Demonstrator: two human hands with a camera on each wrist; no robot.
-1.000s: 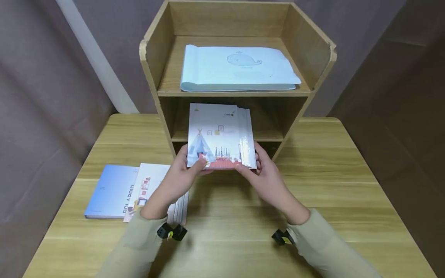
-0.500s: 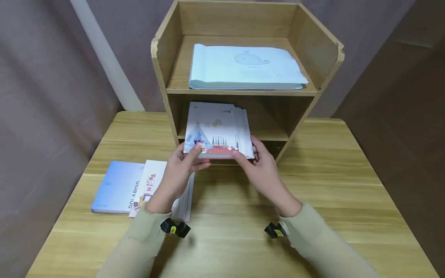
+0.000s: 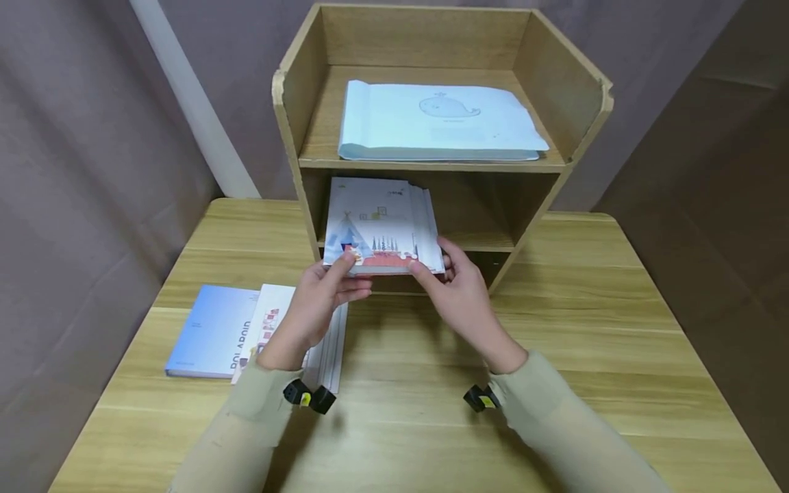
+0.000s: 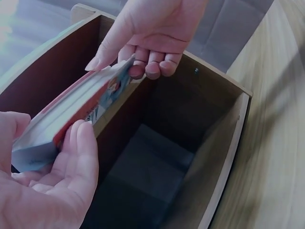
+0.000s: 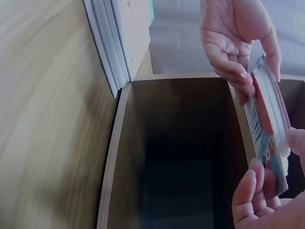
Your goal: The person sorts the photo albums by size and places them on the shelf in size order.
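Both hands hold a book (image 3: pixel 379 219) with a white cover, a blue tent drawing and a stepped right edge. My left hand (image 3: pixel 308 308) grips its near left corner, thumb on top and fingers underneath. At the near right corner my right hand (image 3: pixel 467 301) pinches it likewise. The book's far part reaches into the middle compartment of a wooden shelf unit (image 3: pixel 292 157), toward its left side. In the left wrist view, the book (image 4: pixel 76 107) shows its page edges close over the shelf board, above the dark lower compartment (image 4: pixel 147 171).
A pale blue book (image 3: pixel 394 127) with a whale drawing lies on the top shelf. On the table (image 3: pixel 407 411), left of the unit, a blue book (image 3: pixel 209 335) lies partly under a white illustrated book (image 3: pixel 277 298). Grey curtains (image 3: pixel 92 137) hang behind.
The hands and book have moved forward and slightly left, into the middle compartment, and the book has tipped flatter. The whole head view has shifted a little.
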